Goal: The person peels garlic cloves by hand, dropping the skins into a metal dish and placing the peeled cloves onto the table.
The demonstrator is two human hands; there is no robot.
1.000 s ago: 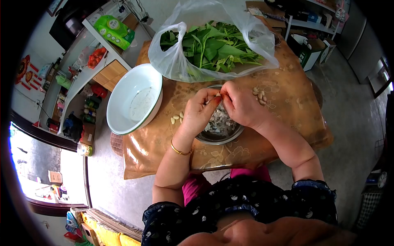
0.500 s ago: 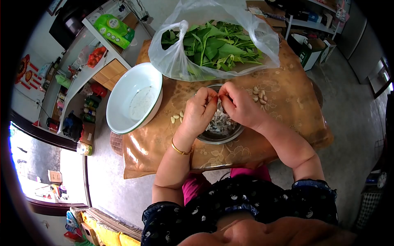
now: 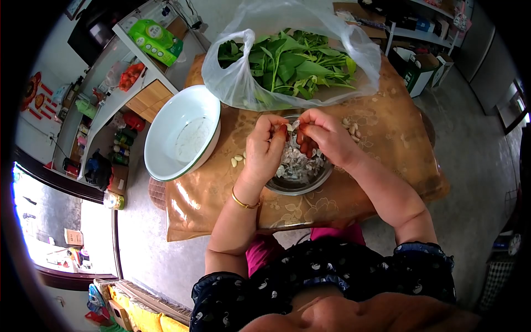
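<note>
Above a steel bowl [image 3: 298,188] of papery peelings [image 3: 298,165], my left hand [image 3: 266,145] pinches a small pale garlic clove [image 3: 289,127]. Close beside it on the right, my right hand [image 3: 326,135] has thumb and forefinger pressed together on a whitish bit of skin, its other fingers curled over the bowl. Peeled cloves [image 3: 237,160] lie left of the bowl, partly behind my left wrist. Several unpeeled cloves [image 3: 352,129] lie to the right of my right hand.
A clear plastic bag [image 3: 238,88] of green leaves [image 3: 293,62] lies at the table's far side. The white enamel basin [image 3: 191,138] stands at the left on the brown tablecloth [image 3: 387,166]. Shelves [image 3: 423,37] and boxes [image 3: 423,69] are beyond the table.
My hands, earlier close together over the bowl, have drawn slightly apart. The pale clove now shows at my left fingertips, and the right hand's lower fingers have come into view.
</note>
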